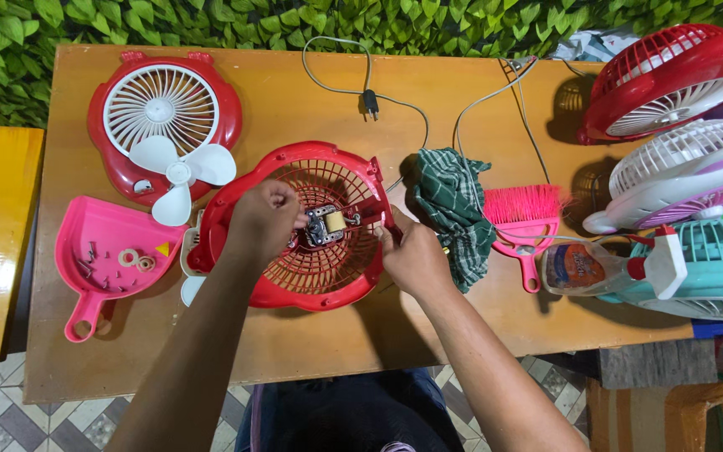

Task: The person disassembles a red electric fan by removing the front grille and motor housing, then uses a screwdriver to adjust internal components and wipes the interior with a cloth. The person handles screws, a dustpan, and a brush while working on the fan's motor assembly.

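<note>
— Left hand [263, 219]?
— Curled over the inside of the red fan shell [299, 289], fingers bunched together right beside the small motor [325, 224] at the hub. Touching the motor or only the grille next to it: cannot tell.
— Right hand [412, 258]?
— Clamped on the shell's right rim, fingers closed around the red edge.
— Where is the shell?
— Near the middle of the wooden surface [294, 343], tilted, open side up, grille ribs showing all round the motor.
— To the left?
— Red front cover with a white grille [161, 107], lying flat, with a white three-bladed propeller [179, 174] resting on its lower edge. Below that, a pink dustpan [115, 255] holding small screws and washers [135, 259]. Just left of the shell, a white part peeking out, mostly hidden.
— To the right?
— Green checked cloth [453, 205], crumpled, just beside the right hand. Then a pink hand brush [525, 219], bristles pointing away, handle toward the near edge. Then a spray bottle [600, 266] on its side with a red and white trigger.
— Farther right?
— Three more fans stacked along the edge: a red one [671, 75], a white one with purple [688, 172], a teal one [713, 268].
— At the back?
— Grey cable with a black plug [370, 102], looping across the surface towards the shell. Green leafy wall [294, 21] behind.
</note>
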